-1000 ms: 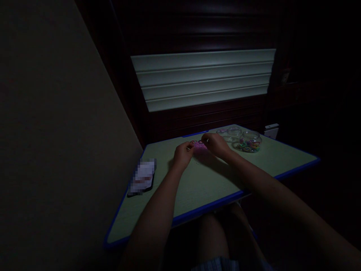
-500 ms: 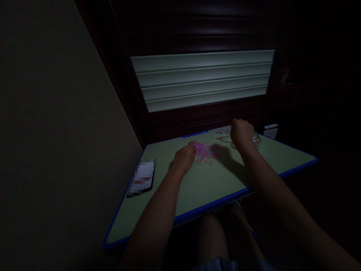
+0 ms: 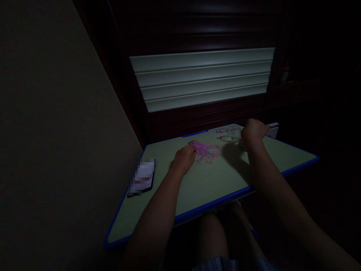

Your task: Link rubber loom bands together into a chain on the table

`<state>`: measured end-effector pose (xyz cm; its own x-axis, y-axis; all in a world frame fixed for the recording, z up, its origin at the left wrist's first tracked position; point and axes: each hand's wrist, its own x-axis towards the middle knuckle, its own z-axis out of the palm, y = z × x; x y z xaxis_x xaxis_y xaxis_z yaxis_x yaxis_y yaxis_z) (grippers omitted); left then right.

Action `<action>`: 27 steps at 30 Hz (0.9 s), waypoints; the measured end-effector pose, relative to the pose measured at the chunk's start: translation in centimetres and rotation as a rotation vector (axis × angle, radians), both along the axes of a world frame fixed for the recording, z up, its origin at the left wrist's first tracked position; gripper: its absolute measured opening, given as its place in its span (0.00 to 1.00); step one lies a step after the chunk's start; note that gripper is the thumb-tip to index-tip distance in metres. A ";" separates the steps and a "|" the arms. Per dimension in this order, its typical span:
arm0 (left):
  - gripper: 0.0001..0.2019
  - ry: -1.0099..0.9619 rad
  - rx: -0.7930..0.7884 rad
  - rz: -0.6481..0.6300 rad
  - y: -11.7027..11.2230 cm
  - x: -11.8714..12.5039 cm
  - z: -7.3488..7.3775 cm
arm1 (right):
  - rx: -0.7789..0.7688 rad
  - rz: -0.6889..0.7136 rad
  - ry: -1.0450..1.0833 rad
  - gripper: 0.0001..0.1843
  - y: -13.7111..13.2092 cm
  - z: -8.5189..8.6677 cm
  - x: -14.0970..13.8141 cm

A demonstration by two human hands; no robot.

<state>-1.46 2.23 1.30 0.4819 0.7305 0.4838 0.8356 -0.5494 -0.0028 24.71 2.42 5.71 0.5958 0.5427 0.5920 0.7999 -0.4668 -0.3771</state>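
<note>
A heap of small pink and purple loops (image 3: pixel 208 151) lies on the pale green table (image 3: pixel 197 184) with a blue rim. My left hand (image 3: pixel 184 157) rests at the heap's left edge, fingers curled against it. My right hand (image 3: pixel 253 131) is closed over the clear glass bowl of coloured loops at the back right and hides most of it. I cannot make out what its fingers hold. A clear glass lid (image 3: pixel 230 132) lies just left of that hand.
A dark phone with a blurred screen (image 3: pixel 141 178) lies near the table's left edge. A pale wall runs along the left. A dark shutter with light slats (image 3: pixel 201 79) stands behind the table. A small white box (image 3: pixel 273 128) sits beyond the back right corner. My knees show below the table.
My right hand left the pink heap and moved right to the glass bowl, which it now covers. The heap now lies uncovered. My left hand stayed at the heap's left edge.
</note>
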 end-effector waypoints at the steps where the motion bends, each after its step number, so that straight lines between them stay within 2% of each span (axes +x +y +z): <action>1: 0.09 -0.002 0.002 -0.004 0.0 0.0 0.0 | -0.002 0.000 -0.002 0.16 0.0 0.0 0.0; 10: 0.09 -0.023 0.006 0.009 -0.1 0.1 0.0 | 0.024 0.054 -0.111 0.16 -0.7 0.0 -0.6; 15: 0.09 -0.019 0.011 -0.030 0.1 0.0 -0.1 | -0.009 0.238 -0.208 0.15 -0.6 0.1 -2.1; 18: 0.09 -0.002 0.004 -0.012 0.2 0.0 -0.1 | -0.031 0.335 -0.233 0.14 -0.2 -0.2 -3.0; 22: 0.09 0.011 0.015 -0.001 0.3 -0.1 -0.2 | -0.070 0.458 -0.221 0.15 0.6 -0.8 -4.1; 27: 0.09 0.002 0.011 -0.002 0.3 -0.2 -0.3 | -0.102 0.690 -0.177 0.16 1.5 -1.8 -5.7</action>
<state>-1.62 2.55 1.05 0.4844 0.7245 0.4905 0.8345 -0.5509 -0.0105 19.00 3.91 3.90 -0.0032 0.8188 0.5741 0.9703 0.1413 -0.1961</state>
